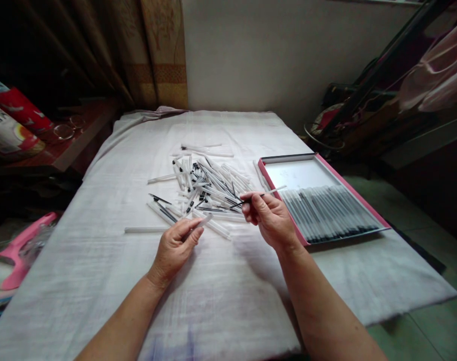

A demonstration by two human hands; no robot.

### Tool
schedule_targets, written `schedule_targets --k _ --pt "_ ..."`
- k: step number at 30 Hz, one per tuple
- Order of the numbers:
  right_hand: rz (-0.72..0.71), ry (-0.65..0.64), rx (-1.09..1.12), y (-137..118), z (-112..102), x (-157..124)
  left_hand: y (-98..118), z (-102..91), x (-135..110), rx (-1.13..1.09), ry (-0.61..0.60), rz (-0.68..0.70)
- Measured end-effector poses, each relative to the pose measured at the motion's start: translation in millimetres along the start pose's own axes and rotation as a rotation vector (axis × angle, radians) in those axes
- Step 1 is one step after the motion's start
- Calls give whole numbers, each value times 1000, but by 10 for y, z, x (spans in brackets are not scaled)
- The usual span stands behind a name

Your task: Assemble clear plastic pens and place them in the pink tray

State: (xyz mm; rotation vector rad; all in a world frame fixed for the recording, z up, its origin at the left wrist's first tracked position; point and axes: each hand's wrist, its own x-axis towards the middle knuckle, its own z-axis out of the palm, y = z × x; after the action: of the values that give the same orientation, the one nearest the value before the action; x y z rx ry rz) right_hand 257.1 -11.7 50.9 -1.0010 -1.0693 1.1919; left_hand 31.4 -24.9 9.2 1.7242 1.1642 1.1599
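My left hand (178, 245) is closed around a translucent pen barrel (205, 219), whose end sticks out past the thumb toward the middle of the table. To its right, my right hand (269, 216) pinches a thin pen refill (275, 190) between thumb and fingers. The refill is dark at its left end and pale at its right end. Just beyond both hands lies a loose pile of clear pen barrels, dark refills and small black caps (213, 185). A single barrel (144, 230) rests left of my left hand.
A shallow box with a pink rim (351, 190) stands at the right, holding a row of pens (326, 213). White cloth (111, 286) covers the table. At the left are a pink-handled tape dispenser (16, 255) and a side table (76, 145) with containers and glasses.
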Motion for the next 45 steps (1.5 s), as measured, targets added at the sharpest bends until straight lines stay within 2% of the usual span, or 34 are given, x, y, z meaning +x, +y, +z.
schedule_targets --k 5,15,19,21,23,26,28,32,35,40,45 --pt "38 -56 28 11 75 -40 -3 -2 -5 98 -15 96" --pt "43 -124 -102 71 124 -39 36 8 -8 180 -29 218" --pt "99 -298 -212 155 198 -79 37 -3 -22 214 -55 271" --pt "102 -404 -278 199 238 -104 37 -17 -25 224 -53 254" --pt "59 -443 -339 229 261 -111 40 -46 -18 196 -16 186" --pt "-54 -368 -503 221 282 -56 56 -113 16 80 115 41" --pt "-130 -319 -732 184 324 35 68 -158 43 19 212 -16" --pt "-177 -324 -1258 132 553 294 68 -212 77 20 311 -22" --pt "-145 -348 -1484 180 787 473 33 -227 94 99 337 -12" --pt "-92 -379 -1604 304 1053 614 -76 -241 113 199 351 -20" --pt "-125 -394 -1522 279 1074 631 -139 -238 111 301 344 42"
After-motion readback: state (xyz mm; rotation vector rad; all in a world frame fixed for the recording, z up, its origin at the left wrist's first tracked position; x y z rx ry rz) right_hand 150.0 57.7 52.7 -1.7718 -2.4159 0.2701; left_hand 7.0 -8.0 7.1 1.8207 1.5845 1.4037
